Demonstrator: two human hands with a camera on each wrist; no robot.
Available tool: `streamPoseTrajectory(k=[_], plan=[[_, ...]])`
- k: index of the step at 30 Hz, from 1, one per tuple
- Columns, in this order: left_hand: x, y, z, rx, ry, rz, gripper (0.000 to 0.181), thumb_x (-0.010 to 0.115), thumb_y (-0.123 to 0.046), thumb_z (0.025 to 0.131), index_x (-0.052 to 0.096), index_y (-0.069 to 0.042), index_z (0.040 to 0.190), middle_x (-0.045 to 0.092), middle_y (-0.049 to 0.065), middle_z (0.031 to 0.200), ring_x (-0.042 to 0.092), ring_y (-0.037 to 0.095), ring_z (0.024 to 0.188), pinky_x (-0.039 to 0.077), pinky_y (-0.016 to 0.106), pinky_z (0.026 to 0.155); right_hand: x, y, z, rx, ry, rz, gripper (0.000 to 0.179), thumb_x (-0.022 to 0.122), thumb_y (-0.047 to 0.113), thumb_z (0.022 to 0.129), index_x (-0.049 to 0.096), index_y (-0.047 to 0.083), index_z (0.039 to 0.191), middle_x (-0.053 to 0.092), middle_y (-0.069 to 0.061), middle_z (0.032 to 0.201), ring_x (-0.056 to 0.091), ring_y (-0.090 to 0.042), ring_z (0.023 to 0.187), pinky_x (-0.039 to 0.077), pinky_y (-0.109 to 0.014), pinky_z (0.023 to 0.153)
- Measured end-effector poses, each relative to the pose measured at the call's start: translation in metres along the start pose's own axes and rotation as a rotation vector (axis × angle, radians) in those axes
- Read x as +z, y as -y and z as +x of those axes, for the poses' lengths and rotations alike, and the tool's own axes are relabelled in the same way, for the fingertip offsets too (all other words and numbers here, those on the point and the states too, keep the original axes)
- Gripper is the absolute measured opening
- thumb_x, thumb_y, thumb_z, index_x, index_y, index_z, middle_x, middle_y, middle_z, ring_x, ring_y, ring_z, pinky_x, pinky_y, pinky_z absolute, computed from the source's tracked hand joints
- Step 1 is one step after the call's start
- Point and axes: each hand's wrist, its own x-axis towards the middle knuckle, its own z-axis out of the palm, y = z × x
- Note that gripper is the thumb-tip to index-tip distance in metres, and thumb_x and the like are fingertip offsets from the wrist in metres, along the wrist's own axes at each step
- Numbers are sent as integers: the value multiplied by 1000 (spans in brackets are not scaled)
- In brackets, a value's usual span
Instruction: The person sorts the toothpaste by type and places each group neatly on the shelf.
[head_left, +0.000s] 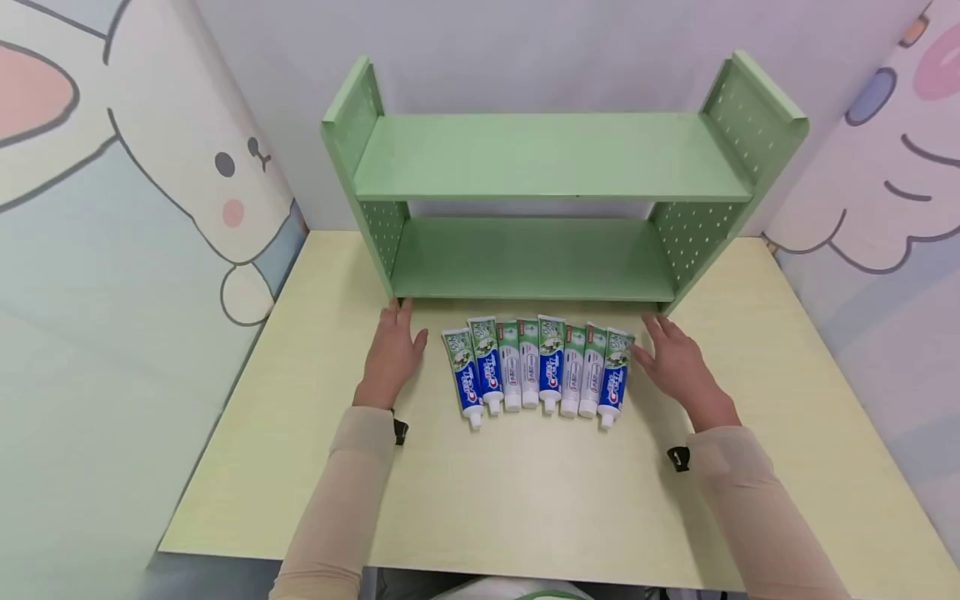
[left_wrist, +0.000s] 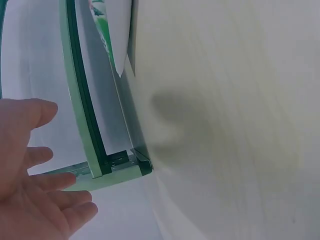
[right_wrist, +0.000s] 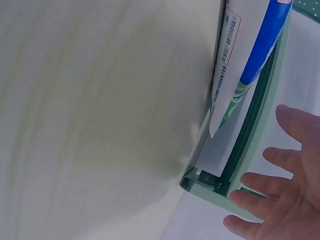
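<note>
Several toothpaste tubes [head_left: 551,358] lie side by side in a row on the table, caps toward the person. Some are blue and green, others white and green. My left hand [head_left: 393,354] is left of the row, its fingertips near the front left foot of a green shelf [head_left: 532,258]. To the right of the row, my right hand [head_left: 678,362] has its fingers spread, close to the end tube [head_left: 617,375] and the shelf's front right corner. Both wrist views show extended fingers, with nothing held in the left hand [left_wrist: 35,185] or the right hand [right_wrist: 285,185].
Behind the tubes stands the two-tier shelf with perforated side panels [head_left: 701,237], against the back wall [head_left: 540,50]. The pale wooden table [head_left: 487,492] extends to both sides and toward the person. Walls with cartoon drawings flank it.
</note>
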Motion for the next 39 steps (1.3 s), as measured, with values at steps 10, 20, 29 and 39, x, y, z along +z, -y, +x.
streamPoseTrajectory(k=[10, 20, 29, 39], plan=[[-3, 8, 4, -17, -73, -107, 59, 52, -21, 101, 27, 3, 149, 25, 28, 151, 33, 44, 134, 38, 54, 99, 2, 7, -4, 21, 44, 57, 66, 52, 27, 103, 21, -8, 150, 20, -39, 147, 23, -58, 130, 21, -66, 103], [-5, 12, 10, -62, -145, -203, 59, 49, -20, 103, 23, 3, 150, 28, 27, 149, 40, 42, 130, 38, 51, 100, 4, 17, -9, 62, 77, 111, 65, 52, 24, 103, 20, -8, 150, 25, -39, 145, 25, -58, 129, 23, -66, 103], [-7, 13, 18, -106, -267, -351, 62, 50, -18, 102, 17, 0, 152, 33, 27, 145, 39, 41, 131, 36, 52, 102, 12, 18, -13, 82, 79, 139, 66, 51, 27, 103, 20, -7, 150, 26, -40, 143, 26, -58, 129, 24, -65, 103], [-9, 16, 28, -128, -278, -357, 64, 51, -21, 102, 15, -3, 152, 34, 26, 145, 38, 41, 131, 35, 51, 103, 12, 25, -19, 118, 114, 160, 67, 50, 27, 103, 18, -5, 151, 24, -41, 143, 26, -58, 130, 24, -65, 103]])
